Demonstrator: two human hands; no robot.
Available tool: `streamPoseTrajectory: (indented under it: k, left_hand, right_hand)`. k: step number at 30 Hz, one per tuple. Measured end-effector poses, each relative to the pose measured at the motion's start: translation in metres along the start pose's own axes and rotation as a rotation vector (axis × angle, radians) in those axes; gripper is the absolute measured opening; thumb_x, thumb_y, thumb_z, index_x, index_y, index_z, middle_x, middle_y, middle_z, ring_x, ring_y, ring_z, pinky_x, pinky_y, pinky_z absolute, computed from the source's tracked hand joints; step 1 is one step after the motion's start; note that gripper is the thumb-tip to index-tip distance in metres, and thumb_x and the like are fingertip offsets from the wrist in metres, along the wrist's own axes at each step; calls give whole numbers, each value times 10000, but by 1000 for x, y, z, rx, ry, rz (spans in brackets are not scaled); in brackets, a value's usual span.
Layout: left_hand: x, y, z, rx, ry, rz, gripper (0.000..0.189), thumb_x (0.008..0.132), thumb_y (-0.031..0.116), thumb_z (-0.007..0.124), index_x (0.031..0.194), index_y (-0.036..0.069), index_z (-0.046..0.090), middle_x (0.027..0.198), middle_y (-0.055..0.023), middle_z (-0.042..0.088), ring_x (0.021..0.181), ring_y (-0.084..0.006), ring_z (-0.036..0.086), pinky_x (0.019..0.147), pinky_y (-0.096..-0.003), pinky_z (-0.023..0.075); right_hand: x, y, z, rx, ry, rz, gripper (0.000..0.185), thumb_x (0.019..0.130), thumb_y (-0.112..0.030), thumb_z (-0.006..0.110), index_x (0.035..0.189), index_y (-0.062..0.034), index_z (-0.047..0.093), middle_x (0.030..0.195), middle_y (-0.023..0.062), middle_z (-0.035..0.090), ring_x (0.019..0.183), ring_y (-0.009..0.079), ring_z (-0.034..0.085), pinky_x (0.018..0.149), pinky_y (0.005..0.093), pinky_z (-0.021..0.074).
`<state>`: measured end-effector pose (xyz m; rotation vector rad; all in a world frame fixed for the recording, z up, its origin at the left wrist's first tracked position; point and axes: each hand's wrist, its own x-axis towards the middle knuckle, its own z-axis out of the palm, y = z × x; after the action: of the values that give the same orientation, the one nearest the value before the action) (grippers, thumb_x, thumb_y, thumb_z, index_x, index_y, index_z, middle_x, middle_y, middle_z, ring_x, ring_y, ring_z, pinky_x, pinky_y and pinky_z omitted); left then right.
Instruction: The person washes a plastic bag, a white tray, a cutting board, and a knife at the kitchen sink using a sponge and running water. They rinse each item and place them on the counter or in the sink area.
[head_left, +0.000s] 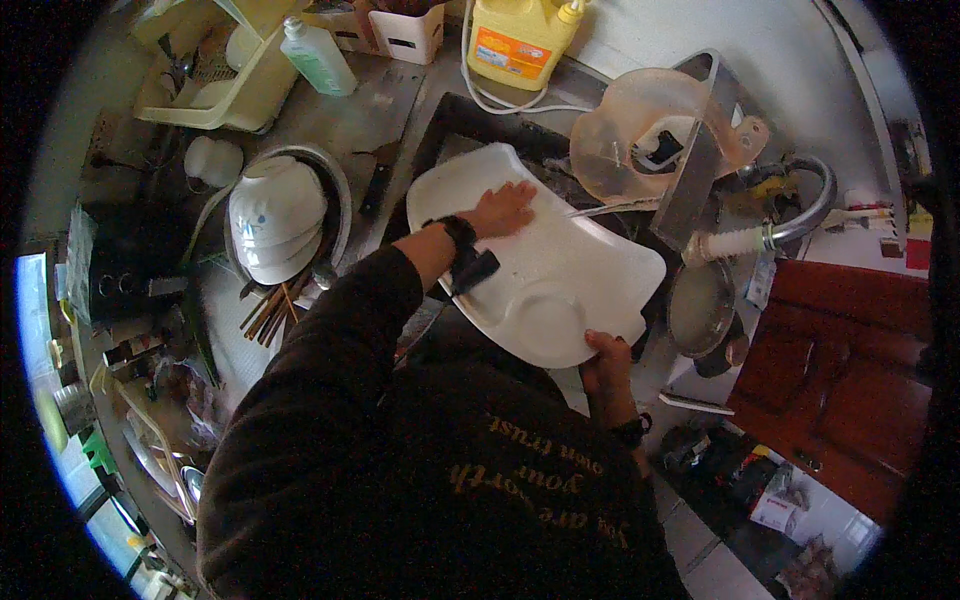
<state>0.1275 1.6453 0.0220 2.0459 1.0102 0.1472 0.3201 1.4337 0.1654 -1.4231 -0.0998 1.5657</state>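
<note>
A white plastic tray with a round recess is held tilted over the dark sink. My left hand lies flat on its upper face, fingers slightly apart, gripping nothing. At the tray's lower right edge, my right hand grips the rim, thumb on top and the other fingers hidden beneath. A thin streak that looks like running water meets the tray's far edge. It comes from the side of the curved metal faucet, which has a white ribbed hose end.
Stacked white bowls sit in a metal basin on the left, beside chopsticks. A knife lies near the sink. Behind stand a green soap bottle and a yellow jug. A translucent plastic piece leans beyond the tray.
</note>
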Motion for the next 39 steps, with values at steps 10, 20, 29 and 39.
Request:
streamPoseTrajectory:
  k: [10, 20, 29, 39]
  left_hand:
    - [-22, 33, 2, 83, -101, 44, 525, 870, 241, 375, 1356, 100, 234, 1383, -147, 251, 1265, -314, 259, 989, -516, 232]
    - [-23, -22, 4, 119, -85, -63, 494, 919, 346, 297, 1313, 50, 300, 1396, -163, 256, 1309, -289, 225, 1012, -476, 233]
    - [-10, -45, -6, 3, 140, -156, 383, 848, 262, 424, 1156, 34, 429, 1205, -162, 459, 1114, -327, 451, 877, -504, 371]
    - [15, -73, -2, 119, -38, -150, 362, 828, 210, 430, 1176, 114, 459, 1168, -188, 460, 1040, -372, 483, 901, -493, 367]
  right_hand:
    - [-9, -8, 4, 30, 50, 35, 461, 686, -18, 564, 1123, 55, 437, 1049, 154, 533, 969, 292, 539, 871, 408, 430]
    - [-10, -7, 6, 143, -19, -43, 165, 717, -49, 601, 794, 96, 584, 813, 162, 597, 795, 278, 595, 767, 383, 478]
    - [7, 10, -20, -89, -15, -137, 123, 734, -67, 623, 759, 52, 601, 801, 142, 608, 782, 247, 598, 733, 375, 486]
    - [-3, -1, -11, 41, 12, -35, 133, 729, -65, 604, 776, 58, 590, 814, 131, 607, 776, 237, 593, 749, 357, 478]
